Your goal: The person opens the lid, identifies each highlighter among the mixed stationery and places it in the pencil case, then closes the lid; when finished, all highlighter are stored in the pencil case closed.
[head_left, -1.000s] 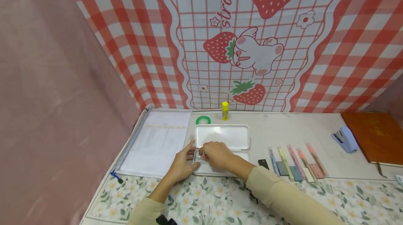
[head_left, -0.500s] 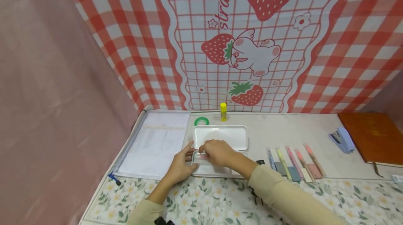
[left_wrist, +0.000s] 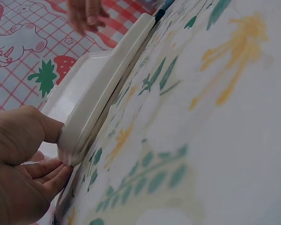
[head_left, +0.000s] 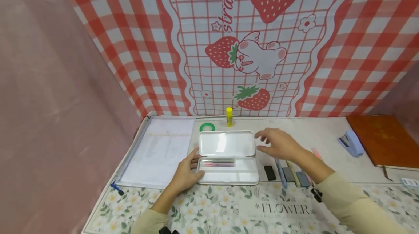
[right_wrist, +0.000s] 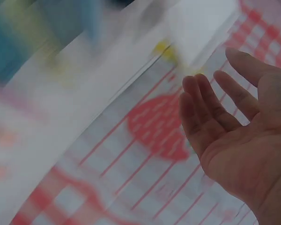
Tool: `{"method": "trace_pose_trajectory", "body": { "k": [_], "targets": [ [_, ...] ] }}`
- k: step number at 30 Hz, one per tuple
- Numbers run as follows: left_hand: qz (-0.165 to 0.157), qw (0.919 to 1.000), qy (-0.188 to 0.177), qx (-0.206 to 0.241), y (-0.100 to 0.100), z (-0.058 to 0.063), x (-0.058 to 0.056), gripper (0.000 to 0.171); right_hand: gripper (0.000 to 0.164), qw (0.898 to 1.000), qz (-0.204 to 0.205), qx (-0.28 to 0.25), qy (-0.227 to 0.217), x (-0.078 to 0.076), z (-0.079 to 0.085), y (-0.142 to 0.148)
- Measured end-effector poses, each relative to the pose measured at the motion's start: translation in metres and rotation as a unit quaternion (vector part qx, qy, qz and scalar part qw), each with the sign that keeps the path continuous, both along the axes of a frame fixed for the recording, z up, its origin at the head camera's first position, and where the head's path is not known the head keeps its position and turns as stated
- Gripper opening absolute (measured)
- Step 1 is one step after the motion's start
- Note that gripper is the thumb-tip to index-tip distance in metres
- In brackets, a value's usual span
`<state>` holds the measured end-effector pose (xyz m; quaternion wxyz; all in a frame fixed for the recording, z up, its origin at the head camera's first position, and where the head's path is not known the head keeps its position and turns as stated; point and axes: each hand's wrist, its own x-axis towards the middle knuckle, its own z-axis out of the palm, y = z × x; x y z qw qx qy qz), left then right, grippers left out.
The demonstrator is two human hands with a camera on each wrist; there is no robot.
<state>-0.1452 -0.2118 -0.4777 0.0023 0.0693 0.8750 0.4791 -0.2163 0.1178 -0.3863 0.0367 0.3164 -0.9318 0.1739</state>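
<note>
A white pencil case (head_left: 229, 182) lies with its lid (head_left: 226, 143) folded back. Several slim pens (head_left: 218, 163) rest in its rear compartment. At the case's left end, my left hand (head_left: 186, 173) grips the corner; in the left wrist view, its thumb (left_wrist: 51, 130) lies over the rim and the fingers sit against the side. My right hand (head_left: 278, 145) is in the air just right of the lid, holding nothing. In the right wrist view its fingers (right_wrist: 208, 105) are loosely bent and apart from the thumb.
Right of the case lie a black eraser-like block (head_left: 270, 173) and several highlighters and grey blocks, partly hidden by my right arm. A stapler (head_left: 351, 143) and brown notebook (head_left: 379, 139) are farther right. Behind stand a glue stick (head_left: 229, 117) and green tape (head_left: 207, 127). Left is a document pouch (head_left: 157, 154).
My right hand has let go of the pens in the case and moved right, out over the table beside the lid. My left hand keeps its place at the case's left end.
</note>
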Motion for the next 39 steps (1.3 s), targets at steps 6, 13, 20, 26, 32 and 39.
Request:
{"method": "trace_pose_trajectory", "body": {
  "k": [6, 13, 20, 26, 32, 39],
  "targets": [
    [0.008, 0.9999, -0.006, 0.006, 0.001, 0.001, 0.000, 0.084, 0.032, 0.998, -0.064, -0.003, -0.012, -0.008, 0.000, 0.056],
    [0.006, 0.9999, -0.008, 0.014, 0.002, 0.001, -0.001, 0.084, 0.032, 0.997, -0.073, -0.006, -0.039, -0.007, -0.009, 0.059],
    [0.009, 0.9998, -0.009, 0.012, 0.002, -0.001, -0.002, 0.085, 0.025, 0.988, -0.126, 0.015, -0.087, 0.005, -0.032, 0.039],
    [0.007, 0.9998, -0.017, 0.012, 0.002, -0.001, 0.000, 0.085, 0.018, 0.972, -0.192, 0.065, -0.121, 0.012, -0.050, 0.031],
    [0.007, 0.9999, -0.011, 0.010, 0.002, -0.001, 0.000, 0.084, 0.013, 0.974, -0.198, 0.024, -0.111, 0.009, -0.055, 0.032],
    [0.007, 0.9999, -0.008, 0.006, 0.001, -0.002, 0.000, 0.084, 0.024, 0.981, -0.152, -0.058, -0.109, 0.008, -0.041, 0.036]
  ]
}}
